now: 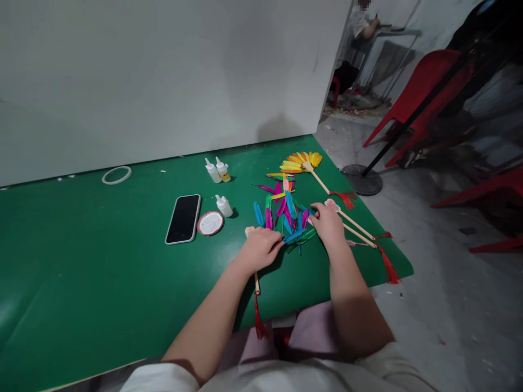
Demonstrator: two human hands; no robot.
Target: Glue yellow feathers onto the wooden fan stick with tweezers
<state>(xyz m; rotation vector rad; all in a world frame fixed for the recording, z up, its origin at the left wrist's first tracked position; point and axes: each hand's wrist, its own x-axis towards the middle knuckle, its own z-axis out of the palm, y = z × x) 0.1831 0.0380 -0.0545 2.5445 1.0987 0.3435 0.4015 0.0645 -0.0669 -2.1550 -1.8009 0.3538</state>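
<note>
A pile of loose feathers (280,206) in blue, purple, green and yellow lies on the green table in front of me. At its near left edge my left hand (262,248) is closed, with a blue feather (295,235) at its fingertips. Under this hand lies a fan handle (256,283) with a red tassel (259,322); the hand partly covers its pale pink head. My right hand (329,224) is at the pile's right side, fingers bent and thumb apart, with nothing visible in its grasp. Beside it are two more wooden handles (356,224) with red tassels.
A yellow feather fan (304,162) lies at the far right. Three small white bottles (224,206), a round lid with white paste (210,223), a phone (183,219) and a tape ring (116,175) are leftward. Red chairs (425,87) and another person (362,24) are beyond the table.
</note>
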